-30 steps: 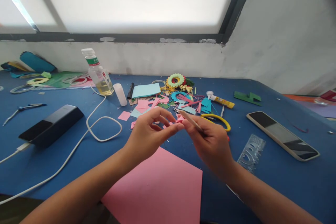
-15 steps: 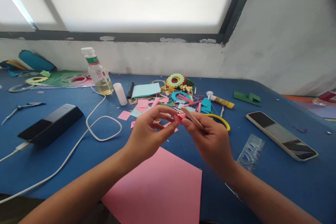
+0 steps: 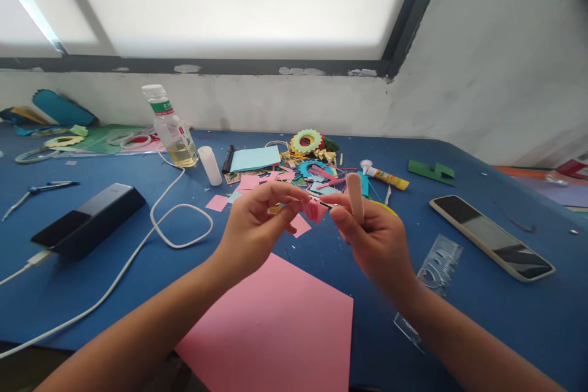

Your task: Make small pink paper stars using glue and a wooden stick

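Between the thumb and fingers of my left hand [image 3: 257, 223] is a small folded pink paper piece [image 3: 313, 211], with pleat-like layers showing. My right hand [image 3: 376, 236] grips a flat, pale wooden stick [image 3: 354, 196] with a rounded end, which stands up from the fist. A thin dark tip reaches from the right fingertips to the pink piece; what it belongs to is hidden. Both hands hover over the blue table, close together. Below them lies a large pink sheet [image 3: 285, 324]. Behind them are loose pink paper squares [image 3: 249, 182] and other scraps.
A bottle [image 3: 177, 135], a white tube [image 3: 210, 165] and a black power bank [image 3: 89, 217] with a white cable [image 3: 151, 220] are on the left. At right lie a phone [image 3: 491, 236], a clear stencil ruler [image 3: 438, 263], a yellow glue tube [image 3: 390, 179] and green paper [image 3: 432, 170].
The wooden stick has turned from slanting toward the pink piece to standing upright in my right hand. That hand has shifted slightly right, and the pink piece now shows its pleats.
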`<state>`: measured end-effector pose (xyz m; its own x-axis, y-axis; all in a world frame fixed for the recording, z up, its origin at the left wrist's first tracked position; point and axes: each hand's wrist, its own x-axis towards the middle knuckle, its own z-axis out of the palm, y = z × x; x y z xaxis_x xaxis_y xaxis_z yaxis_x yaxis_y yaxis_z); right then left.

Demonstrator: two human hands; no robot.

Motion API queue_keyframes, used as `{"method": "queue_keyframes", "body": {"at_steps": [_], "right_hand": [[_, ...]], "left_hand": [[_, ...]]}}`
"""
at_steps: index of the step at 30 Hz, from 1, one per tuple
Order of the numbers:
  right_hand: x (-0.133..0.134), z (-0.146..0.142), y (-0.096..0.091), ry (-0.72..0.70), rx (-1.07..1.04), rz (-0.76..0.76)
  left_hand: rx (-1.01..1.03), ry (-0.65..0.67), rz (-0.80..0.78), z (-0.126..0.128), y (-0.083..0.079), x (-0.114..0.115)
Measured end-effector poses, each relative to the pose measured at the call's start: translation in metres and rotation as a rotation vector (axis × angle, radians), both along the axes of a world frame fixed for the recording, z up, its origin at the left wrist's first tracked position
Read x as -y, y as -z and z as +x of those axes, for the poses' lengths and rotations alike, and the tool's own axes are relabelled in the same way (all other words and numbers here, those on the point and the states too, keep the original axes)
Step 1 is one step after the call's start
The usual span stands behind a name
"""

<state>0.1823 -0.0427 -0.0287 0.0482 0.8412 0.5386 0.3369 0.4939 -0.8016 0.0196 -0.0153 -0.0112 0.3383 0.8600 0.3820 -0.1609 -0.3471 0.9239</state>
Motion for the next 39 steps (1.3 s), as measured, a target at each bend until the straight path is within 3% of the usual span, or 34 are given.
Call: {"method": "queue_keyframes", "body": {"at_steps": [6, 18, 28, 39], "right_hand": [[-0.003, 0.0, 0.001, -0.136, -0.013, -0.156], [0.002, -0.001, -0.002, -0.12, 0.015, -0.146], [0.006, -0.007, -0.003, 0.013, 0.135, -0.005], [0.009, -0.01, 0.001, 0.047, 0.152, 0.154]], "left_hand": [[0.042, 0.063, -0.044, 0.001, -0.001, 0.0], [0.039, -0.028, -0.073, 0.001, 0.001, -0.001], [0.05, -0.089, 0.068, 0.002, 0.004, 0.002], [-0.016, -0.125, 0.183, 0.003, 0.004, 0.004]]}}
